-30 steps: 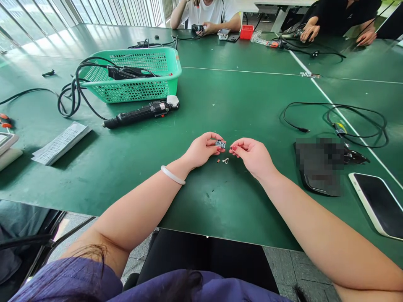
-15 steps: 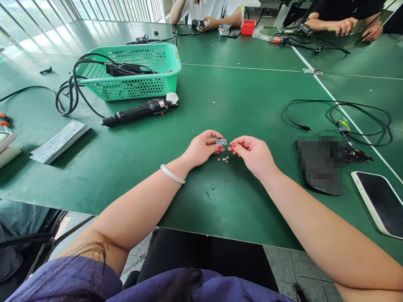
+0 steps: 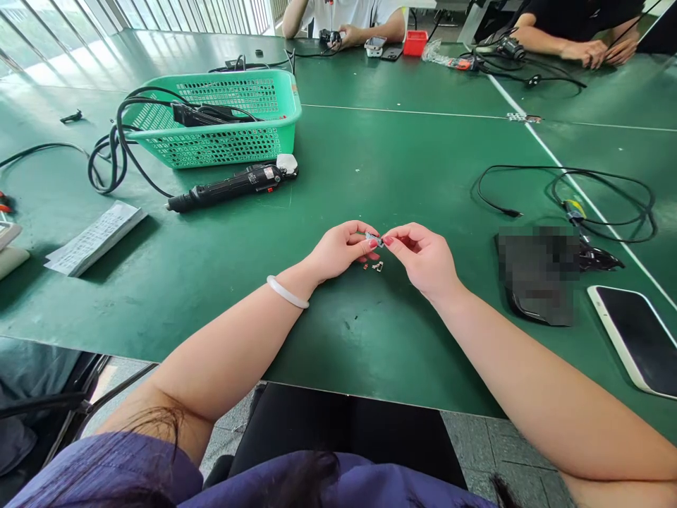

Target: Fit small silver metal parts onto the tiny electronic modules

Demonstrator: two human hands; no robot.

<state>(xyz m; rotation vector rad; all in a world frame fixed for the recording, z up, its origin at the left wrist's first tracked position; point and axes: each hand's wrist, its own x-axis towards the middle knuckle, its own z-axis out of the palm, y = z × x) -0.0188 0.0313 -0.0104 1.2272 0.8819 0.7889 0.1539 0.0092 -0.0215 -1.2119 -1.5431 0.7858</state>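
Observation:
My left hand point(image 3: 337, 248), with a white bangle on its wrist, pinches a small circuit board point(image 3: 371, 237) between thumb and fingers. Much of the board is covered by the fingertips. My right hand point(image 3: 424, 258) is closed in a pinch against the board's right edge; what sits between its thumb and forefinger is too small to make out. Below the fingers, a tiny metal piece point(image 3: 377, 267) lies on the green table point(image 3: 338, 331), with a tiny red piece point(image 3: 365, 266) just left of it.
Left of my hands lie a black electric screwdriver point(image 3: 233, 187), a green basket point(image 3: 227, 144) holding cables, and a stack of paper point(image 3: 95, 238). On the right are a phone point(image 3: 637, 339), a blurred dark object point(image 3: 537, 279) and a coiled cable point(image 3: 603, 204). Two people sit across the table.
My right hand has moved left so that its fingertips meet the board. The board has tilted in my left hand and shows less of its face.

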